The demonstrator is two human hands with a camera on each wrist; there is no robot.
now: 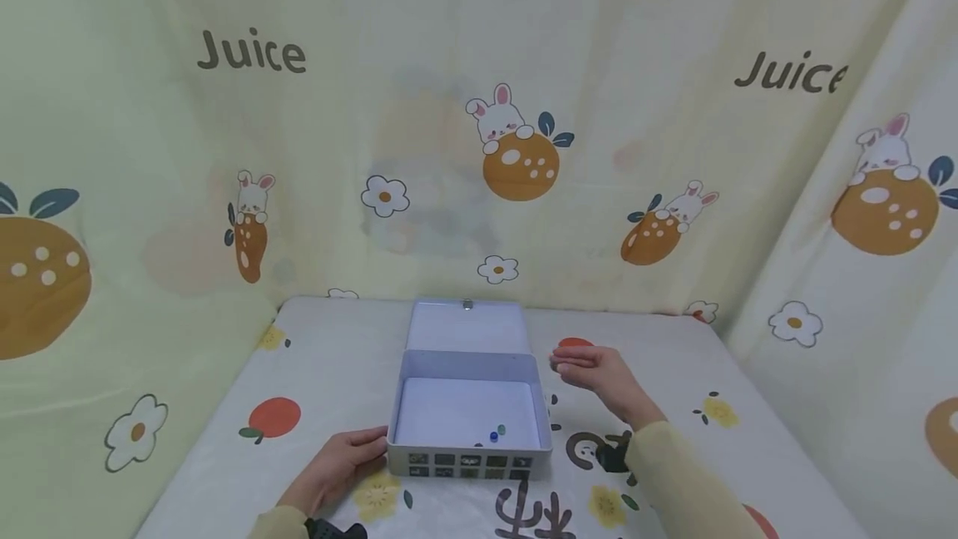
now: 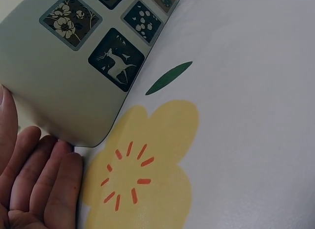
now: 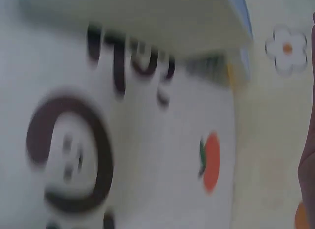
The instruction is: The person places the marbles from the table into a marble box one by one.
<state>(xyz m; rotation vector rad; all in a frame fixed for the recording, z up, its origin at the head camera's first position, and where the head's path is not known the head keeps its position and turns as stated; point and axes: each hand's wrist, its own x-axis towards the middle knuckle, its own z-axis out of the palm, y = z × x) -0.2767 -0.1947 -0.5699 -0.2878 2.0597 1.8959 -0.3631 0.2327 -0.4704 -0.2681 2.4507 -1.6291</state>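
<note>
An open rectangular box (image 1: 470, 464) with small dark pictures on its front stands on the table, its lid (image 1: 467, 327) tipped back behind it. Inside, toward the front right, lie a blue bead (image 1: 494, 437) and a greenish one (image 1: 501, 430). My left hand (image 1: 346, 456) rests against the box's left side, and its extended fingers (image 2: 61, 189) show beside the corner in the left wrist view. Raised to the right of the box is my right hand (image 1: 602, 377), fingers and thumb drawn close together and pointing left; I cannot tell whether anything is between them.
A pale cloth (image 1: 329, 381) printed with fruit, flowers and lettering covers the table. Close behind and along both sides hang curtains (image 1: 419, 106) with rabbits and fruit on them. A dark wrist strap (image 1: 614, 454) sits on the right sleeve.
</note>
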